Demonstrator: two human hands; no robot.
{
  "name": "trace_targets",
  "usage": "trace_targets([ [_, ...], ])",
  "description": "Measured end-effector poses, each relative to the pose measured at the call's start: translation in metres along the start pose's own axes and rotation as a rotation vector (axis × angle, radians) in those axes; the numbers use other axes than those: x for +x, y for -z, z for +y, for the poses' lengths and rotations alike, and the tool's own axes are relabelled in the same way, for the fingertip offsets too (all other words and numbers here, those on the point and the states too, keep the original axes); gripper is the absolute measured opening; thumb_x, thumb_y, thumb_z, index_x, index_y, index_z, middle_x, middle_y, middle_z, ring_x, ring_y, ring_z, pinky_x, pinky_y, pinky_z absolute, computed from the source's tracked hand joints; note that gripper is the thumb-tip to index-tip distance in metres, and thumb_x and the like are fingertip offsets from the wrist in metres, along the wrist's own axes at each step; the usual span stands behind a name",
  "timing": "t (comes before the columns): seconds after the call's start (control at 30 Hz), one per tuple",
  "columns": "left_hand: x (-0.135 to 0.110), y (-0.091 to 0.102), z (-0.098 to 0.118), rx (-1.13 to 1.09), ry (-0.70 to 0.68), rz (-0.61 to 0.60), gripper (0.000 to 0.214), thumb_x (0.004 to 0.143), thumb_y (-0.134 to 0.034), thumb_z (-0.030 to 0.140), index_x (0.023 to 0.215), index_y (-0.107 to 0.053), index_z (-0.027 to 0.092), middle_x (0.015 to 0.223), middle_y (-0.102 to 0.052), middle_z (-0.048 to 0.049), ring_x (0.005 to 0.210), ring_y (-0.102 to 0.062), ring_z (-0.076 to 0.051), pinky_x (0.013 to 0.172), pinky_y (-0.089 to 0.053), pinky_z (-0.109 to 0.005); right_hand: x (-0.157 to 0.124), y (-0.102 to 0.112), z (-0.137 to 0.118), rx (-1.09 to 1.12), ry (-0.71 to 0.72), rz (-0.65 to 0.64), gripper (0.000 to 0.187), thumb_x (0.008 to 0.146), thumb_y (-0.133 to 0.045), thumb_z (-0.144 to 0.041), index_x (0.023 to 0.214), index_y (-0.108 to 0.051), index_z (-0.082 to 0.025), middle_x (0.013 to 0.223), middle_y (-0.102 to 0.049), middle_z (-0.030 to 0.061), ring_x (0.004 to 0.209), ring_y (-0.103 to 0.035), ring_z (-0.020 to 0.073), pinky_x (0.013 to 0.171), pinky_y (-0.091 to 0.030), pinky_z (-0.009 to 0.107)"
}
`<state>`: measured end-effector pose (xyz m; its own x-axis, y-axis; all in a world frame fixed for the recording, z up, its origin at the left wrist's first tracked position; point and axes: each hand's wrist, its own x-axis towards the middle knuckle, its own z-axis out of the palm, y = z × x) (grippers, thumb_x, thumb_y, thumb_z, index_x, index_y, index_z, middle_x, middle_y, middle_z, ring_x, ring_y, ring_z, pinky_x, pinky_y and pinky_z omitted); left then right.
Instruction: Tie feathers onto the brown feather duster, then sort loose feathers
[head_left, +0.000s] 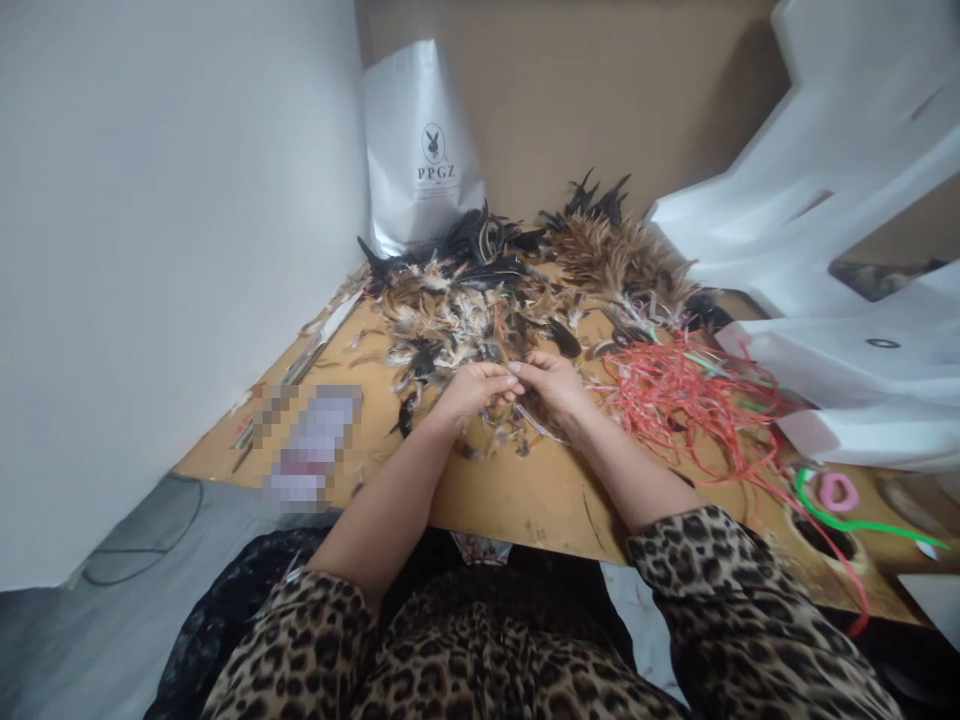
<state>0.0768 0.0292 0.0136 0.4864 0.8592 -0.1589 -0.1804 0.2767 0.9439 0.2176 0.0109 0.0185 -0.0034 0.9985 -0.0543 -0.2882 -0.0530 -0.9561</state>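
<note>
My left hand (478, 388) and my right hand (553, 384) meet over the near middle of the table, thumbs and fingers pinched together. Between the fingertips is a slim brownish piece that looks like a feather; most of it is hidden by the fingers. Just beyond lies a loose heap of pale and brown feathers (450, 318). Long black feathers (487, 245) are at the back of the heap. Farther right sits a thick bunch of brown feathers (619, 258). A tangle of red plastic strips (675, 400) spreads to the right of my right hand.
A silver bag (420, 150) stands at the back against the wall. Thin rods (300, 360) lie along the table's left edge, near a blurred-out flat item (315, 445). White foam pieces (840, 230) rise at the right, with a pink ring (838, 492) and green strip (870, 525) below.
</note>
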Motion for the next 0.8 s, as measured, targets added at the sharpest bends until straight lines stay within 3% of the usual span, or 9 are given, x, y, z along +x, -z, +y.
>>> trace_targets([
  [0.07,0.0,0.0,0.004,-0.04,-0.061,0.056,0.02,0.063,-0.073,0.025,0.073,-0.066,0.01,0.073,-0.069,-0.0076,0.054,-0.055,-0.006,0.051,-0.04,-0.017,0.002,0.003,-0.006,-0.055,0.023,0.031,0.028,0.054,-0.079,-0.035,0.065,-0.062,-0.017,0.059,-0.061,-0.0021,0.052,-0.052,0.0091,0.056,-0.043,0.025],
  [0.23,0.003,0.009,0.016,-0.285,-0.252,0.339,0.015,0.066,-0.071,0.02,0.074,-0.062,0.011,0.069,-0.067,-0.0034,0.054,-0.054,-0.004,0.048,-0.039,-0.014,0.012,0.024,-0.031,-0.241,0.147,0.194,0.028,0.054,-0.078,-0.035,0.071,-0.068,-0.016,0.062,-0.063,-0.0011,0.054,-0.049,0.0076,0.057,-0.04,0.024],
  [0.33,0.006,0.016,0.019,-0.376,-0.276,0.398,0.012,0.067,-0.07,0.016,0.073,-0.061,0.011,0.067,-0.066,-0.0027,0.053,-0.054,-0.003,0.047,-0.037,-0.013,0.022,0.038,-0.044,-0.373,0.223,0.252,0.028,0.054,-0.076,-0.037,0.069,-0.067,-0.015,0.062,-0.062,-0.0004,0.054,-0.049,0.0081,0.056,-0.04,0.024],
  [0.43,0.008,0.02,0.019,-0.426,-0.293,0.418,0.01,0.068,-0.069,0.014,0.071,-0.06,0.01,0.066,-0.066,-0.0034,0.051,-0.053,-0.003,0.046,-0.036,-0.013,0.033,0.04,-0.051,-0.486,0.214,0.231,0.026,0.056,-0.073,-0.035,0.069,-0.065,-0.013,0.059,-0.061,-0.0003,0.053,-0.05,0.0083,0.055,-0.04,0.023],
  [0.63,0.011,0.028,0.019,-0.542,-0.36,0.496,0.01,0.072,-0.064,0.01,0.067,-0.056,0.011,0.066,-0.065,-0.0029,0.051,-0.052,-0.004,0.045,-0.034,-0.013,0.062,0.003,-0.058,-0.724,0.124,0.088,0.015,0.062,-0.067,-0.027,0.062,-0.063,-0.012,0.046,-0.052,-0.0025,0.043,-0.041,0.0067,0.046,-0.033,0.021],
  [0.8,0.014,0.034,0.019,-0.587,-0.362,0.542,0.009,0.074,-0.062,0.009,0.068,-0.056,0.011,0.065,-0.064,-0.003,0.05,-0.05,-0.003,0.045,-0.033,-0.013,0.105,-0.034,-0.051,-0.891,0.177,0.106,0.021,0.066,-0.064,-0.031,0.061,-0.065,-0.011,0.047,-0.051,-0.0016,0.044,-0.041,0.0072,0.047,-0.033,0.021],
])
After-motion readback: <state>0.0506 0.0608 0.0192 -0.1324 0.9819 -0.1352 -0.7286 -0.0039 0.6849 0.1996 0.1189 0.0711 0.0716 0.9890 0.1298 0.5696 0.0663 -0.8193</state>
